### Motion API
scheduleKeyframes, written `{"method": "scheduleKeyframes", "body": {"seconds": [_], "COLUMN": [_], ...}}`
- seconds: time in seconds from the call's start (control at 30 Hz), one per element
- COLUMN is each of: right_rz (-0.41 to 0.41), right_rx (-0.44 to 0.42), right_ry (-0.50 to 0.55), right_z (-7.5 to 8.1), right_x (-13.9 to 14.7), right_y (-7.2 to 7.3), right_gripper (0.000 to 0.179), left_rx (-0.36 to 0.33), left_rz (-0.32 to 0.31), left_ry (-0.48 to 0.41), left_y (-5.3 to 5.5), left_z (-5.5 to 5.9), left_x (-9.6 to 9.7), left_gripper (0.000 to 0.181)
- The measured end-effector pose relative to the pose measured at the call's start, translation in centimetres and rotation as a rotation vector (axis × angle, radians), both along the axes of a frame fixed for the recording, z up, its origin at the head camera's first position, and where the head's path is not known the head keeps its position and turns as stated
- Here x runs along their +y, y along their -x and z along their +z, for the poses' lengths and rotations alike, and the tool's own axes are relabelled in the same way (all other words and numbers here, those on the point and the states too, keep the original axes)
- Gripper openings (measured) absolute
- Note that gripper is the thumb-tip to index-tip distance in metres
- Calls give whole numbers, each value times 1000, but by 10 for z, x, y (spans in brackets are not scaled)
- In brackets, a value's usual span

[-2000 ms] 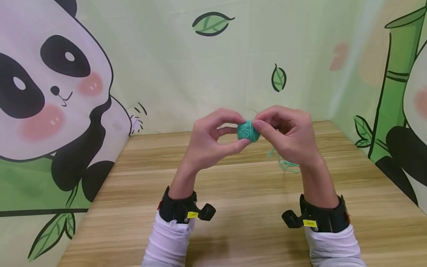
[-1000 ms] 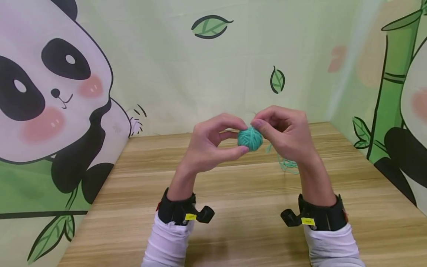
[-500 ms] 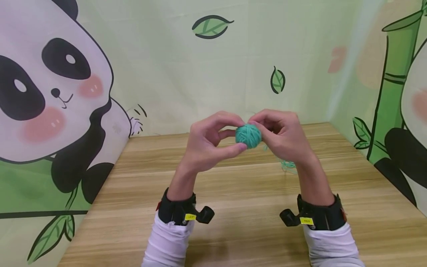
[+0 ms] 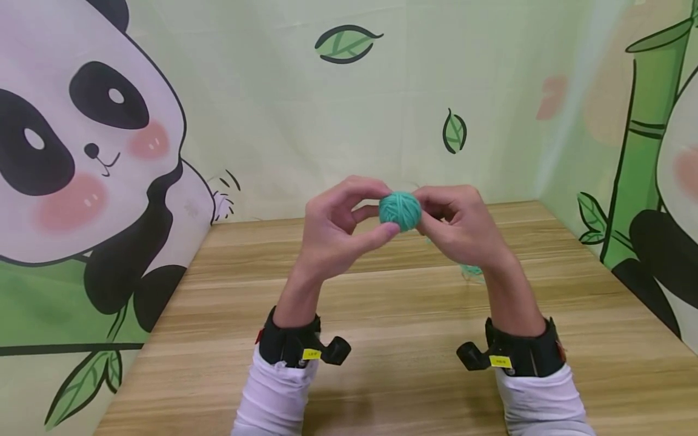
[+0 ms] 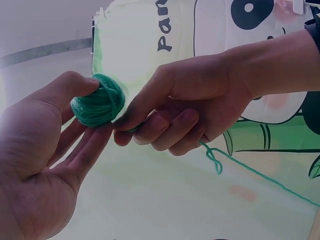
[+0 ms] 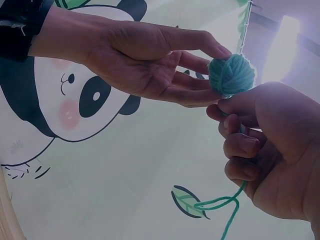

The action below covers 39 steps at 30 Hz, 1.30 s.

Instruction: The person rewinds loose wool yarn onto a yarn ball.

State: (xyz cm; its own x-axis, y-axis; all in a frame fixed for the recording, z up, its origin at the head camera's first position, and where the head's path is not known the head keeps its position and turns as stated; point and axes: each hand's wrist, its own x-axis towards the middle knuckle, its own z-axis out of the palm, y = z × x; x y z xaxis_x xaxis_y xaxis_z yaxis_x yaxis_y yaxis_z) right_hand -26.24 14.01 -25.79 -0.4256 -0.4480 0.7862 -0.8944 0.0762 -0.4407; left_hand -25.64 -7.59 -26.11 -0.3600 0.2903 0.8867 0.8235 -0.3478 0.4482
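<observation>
Above the table, my left hand (image 4: 340, 227) holds a small teal ball of yarn (image 4: 400, 211) between its thumb and fingertips. Right beside the ball, my right hand (image 4: 460, 224) pinches the yarn strand, with its other fingers curled over it. In the left wrist view the strand (image 5: 260, 175) leaves the right hand with a small loop in it and runs down to the right. The right wrist view shows the same loop (image 6: 215, 204) hanging below the curled fingers. Loose teal yarn (image 4: 472, 270) lies on the table behind the right wrist, partly hidden by it.
The wood-grain table (image 4: 382, 315) spreads under both arms. A backdrop cloth (image 4: 262, 121) with pandas, leaves and bamboo stands along its back and sides. Each wrist wears a black strap with a small camera (image 4: 334, 350).
The yarn ball has shifted slightly left and up over the last second, still in the left hand. My right hand has moved left and round the ball's far side, covering more of the loose yarn.
</observation>
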Motion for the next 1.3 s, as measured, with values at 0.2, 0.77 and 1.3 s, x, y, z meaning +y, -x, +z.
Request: {"method": "scheduleKeyframes", "body": {"seconds": [0.2, 0.77, 1.3], "right_rz": [19, 61, 100], "right_rx": [24, 72, 128], "right_ry": [-30, -102, -43], "right_z": [1, 4, 10], "right_x": [-1, -9, -4], "right_y": [0, -6, -14], "right_gripper": [14, 20, 20], "left_rx": [-1, -6, 8], "left_rz": [20, 121, 260], "left_ry": [-40, -112, -49], "left_y": [3, 3, -12], "left_z": [-2, 0, 12], "left_x": [0, -2, 1], "left_gripper": [44, 39, 38]}}
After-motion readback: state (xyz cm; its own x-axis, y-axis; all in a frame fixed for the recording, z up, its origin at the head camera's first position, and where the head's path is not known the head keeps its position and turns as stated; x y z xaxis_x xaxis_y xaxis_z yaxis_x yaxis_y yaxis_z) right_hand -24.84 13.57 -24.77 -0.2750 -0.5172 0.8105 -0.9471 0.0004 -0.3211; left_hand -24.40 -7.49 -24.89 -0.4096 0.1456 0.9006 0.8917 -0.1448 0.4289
